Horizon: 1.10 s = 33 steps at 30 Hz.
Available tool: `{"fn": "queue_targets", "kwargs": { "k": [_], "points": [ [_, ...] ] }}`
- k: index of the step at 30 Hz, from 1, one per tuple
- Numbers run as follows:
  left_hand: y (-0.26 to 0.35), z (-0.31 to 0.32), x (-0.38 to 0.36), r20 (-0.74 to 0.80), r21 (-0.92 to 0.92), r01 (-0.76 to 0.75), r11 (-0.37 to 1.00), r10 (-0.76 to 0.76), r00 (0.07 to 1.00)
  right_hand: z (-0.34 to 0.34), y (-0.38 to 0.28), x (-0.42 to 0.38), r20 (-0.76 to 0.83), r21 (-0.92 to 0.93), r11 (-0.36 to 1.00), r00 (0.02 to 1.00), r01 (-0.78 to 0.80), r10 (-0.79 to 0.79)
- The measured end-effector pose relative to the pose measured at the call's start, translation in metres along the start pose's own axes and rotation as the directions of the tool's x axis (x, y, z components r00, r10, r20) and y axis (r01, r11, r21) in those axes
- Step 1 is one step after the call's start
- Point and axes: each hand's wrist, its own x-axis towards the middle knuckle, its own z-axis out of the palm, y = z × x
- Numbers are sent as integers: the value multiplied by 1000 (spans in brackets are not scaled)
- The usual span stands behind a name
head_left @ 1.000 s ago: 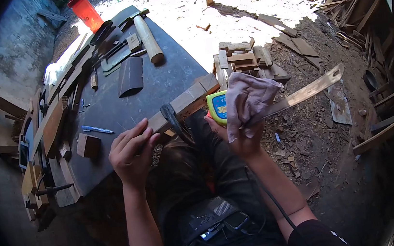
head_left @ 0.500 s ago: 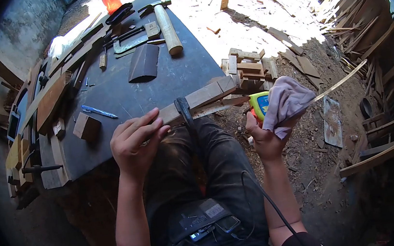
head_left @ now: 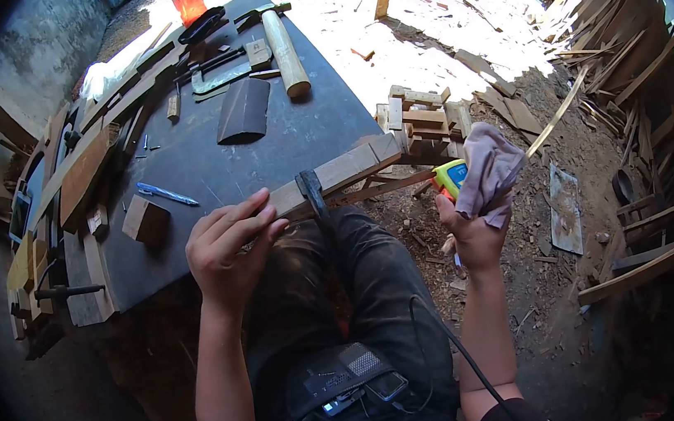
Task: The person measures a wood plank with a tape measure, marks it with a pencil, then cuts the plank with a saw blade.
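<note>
My right hand point(head_left: 477, 232) is closed around a yellow-green tape measure point(head_left: 451, 177), a crumpled greyish-mauve cloth point(head_left: 488, 168) and a thin wooden strip point(head_left: 562, 106). The strip slants up to the right behind the cloth. My left hand point(head_left: 229, 248) has its fingers loosely extended and slightly apart, fingertips right at the near end of a wooden bar point(head_left: 352, 163). That bar lies along the table's front edge. Across it sits a black clamp point(head_left: 312, 188), its shaft running down between my legs. Left of my hand are a wooden block point(head_left: 145, 219) and a blue pen point(head_left: 167, 194).
The dark table point(head_left: 181, 157) carries a hammer point(head_left: 286, 54), a dark curved piece point(head_left: 245, 110) and a metal C-clamp point(head_left: 222, 75). Long boards point(head_left: 88, 180) line its left side. Stacked wood pieces point(head_left: 425, 121) stand beyond its right corner. Scrap wood point(head_left: 612, 71) leans at far right.
My right hand has shifted a little right with the tape measure and cloth. The thin strip now points more steeply upward. My left hand has barely moved.
</note>
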Motion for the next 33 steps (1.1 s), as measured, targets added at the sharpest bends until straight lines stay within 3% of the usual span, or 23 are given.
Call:
{"fn": "queue_targets", "kwargs": {
  "k": [1, 4, 5, 11, 15, 19, 23, 26, 27, 31, 33],
  "points": [
    [-1, 0, -1, -3, 5, -2, 1000, 2, 1000, -7, 2, 0, 53, 30, 996, 995, -87, 85],
    [-1, 0, -1, -3, 3, -1, 1000, 1, 1000, -15, -6, 3, 105, -48, 998, 994, -30, 35],
    [-1, 1, 0, -3, 1, 1, 1000, -1, 1000, -20, -2, 5, 134, 16, 993, 984, -117, 114],
    [1, -2, 0, 9, -11, 19, 1000, -19, 1000, -31, -22, 25, 297, -204, 976, 945, -78, 138],
    [3, -1, 1, 16, -19, 27, 999, -27, 1000, -44, -16, 37, 273, -254, 967, 959, -7, 79],
    [4, -1, 1, 10, -21, 30, 999, -30, 1000, -62, -16, 51, 185, -240, 966, 972, -97, 143],
    [4, -1, 1, 15, -11, 19, 1000, -19, 1000, -64, -3, 44, 167, -388, 921, 983, -12, 83],
    [2, 1, -1, 14, -6, 6, 1000, -6, 1000, -51, -10, 38, 113, -367, 930, 990, -33, 79],
    [1, 1, -1, 12, 0, 1, 1000, -1, 1000, -44, -21, 37, 118, -425, 904, 993, 40, 11],
    [2, 2, -1, 11, 22, -5, 1000, 5, 1000, -31, -20, 26, 17, -439, 892, 992, -106, 126],
    [2, 1, -1, 18, 18, -6, 1000, 5, 1000, -25, -17, 15, -30, -438, 899, 999, -23, 11]
  ]
}}
